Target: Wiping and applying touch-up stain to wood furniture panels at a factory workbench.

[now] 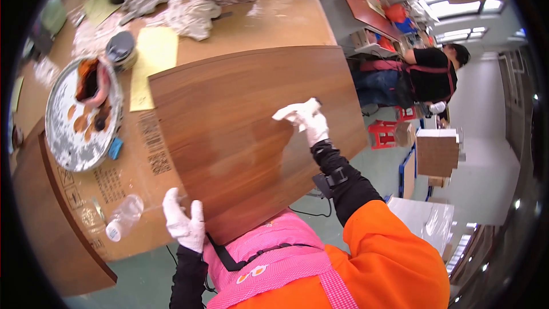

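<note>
A brown wood-grain panel (246,103) lies on the cardboard-covered table in front of me. My right hand (317,128), in a white glove, is closed on a white cloth (295,111) against the panel's right half. Around the cloth the surface looks partly shiny, with a darker patch below it. My left hand (184,222), also gloved in white, is beside the panel's near left edge. Its thumb and fingers are spread, and nothing shows between them. Whether it touches the panel's edge I cannot tell.
Left of the panel stand a paint-stained round tray (57,137) holding a brown-stained container (96,83), a lidded jar (121,50) and a clear bottle (127,216). Yellow paper (154,51) and rags (191,17) lie farther back. Another person (429,77) works at the right, near red stools (383,134).
</note>
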`<action>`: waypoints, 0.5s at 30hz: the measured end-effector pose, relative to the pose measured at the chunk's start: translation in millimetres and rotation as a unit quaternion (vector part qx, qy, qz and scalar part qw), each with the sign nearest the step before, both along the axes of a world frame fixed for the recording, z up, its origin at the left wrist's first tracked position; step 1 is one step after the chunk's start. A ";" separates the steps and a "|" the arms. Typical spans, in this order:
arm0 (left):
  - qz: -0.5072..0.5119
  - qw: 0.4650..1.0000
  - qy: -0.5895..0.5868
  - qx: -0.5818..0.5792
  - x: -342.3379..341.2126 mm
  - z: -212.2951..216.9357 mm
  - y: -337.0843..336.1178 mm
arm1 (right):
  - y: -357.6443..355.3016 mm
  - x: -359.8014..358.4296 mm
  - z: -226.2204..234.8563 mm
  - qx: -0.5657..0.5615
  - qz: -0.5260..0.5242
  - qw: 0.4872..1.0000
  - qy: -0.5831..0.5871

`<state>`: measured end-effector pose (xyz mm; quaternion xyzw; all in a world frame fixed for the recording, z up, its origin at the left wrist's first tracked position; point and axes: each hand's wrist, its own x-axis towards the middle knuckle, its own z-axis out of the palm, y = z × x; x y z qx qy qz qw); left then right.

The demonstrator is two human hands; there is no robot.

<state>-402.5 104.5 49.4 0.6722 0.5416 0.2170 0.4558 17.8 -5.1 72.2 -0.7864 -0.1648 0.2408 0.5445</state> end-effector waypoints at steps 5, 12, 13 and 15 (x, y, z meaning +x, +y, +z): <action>0.060 0.997 0.004 -0.038 52.0 -9.0 43.1 | -125.4 164.7 14.1 -0.016 -0.195 0.978 -0.072; 0.159 0.963 0.211 0.049 87.7 -71.6 114.9 | -180.0 418.8 -32.6 -0.146 -0.228 0.963 -0.007; 0.161 0.945 0.277 0.063 99.9 -65.4 113.4 | -178.8 451.9 -43.7 -0.161 -0.209 0.964 0.043; 0.185 0.941 0.274 0.071 76.6 -66.7 105.1 | -114.9 446.9 -65.0 -0.082 -0.174 0.968 0.158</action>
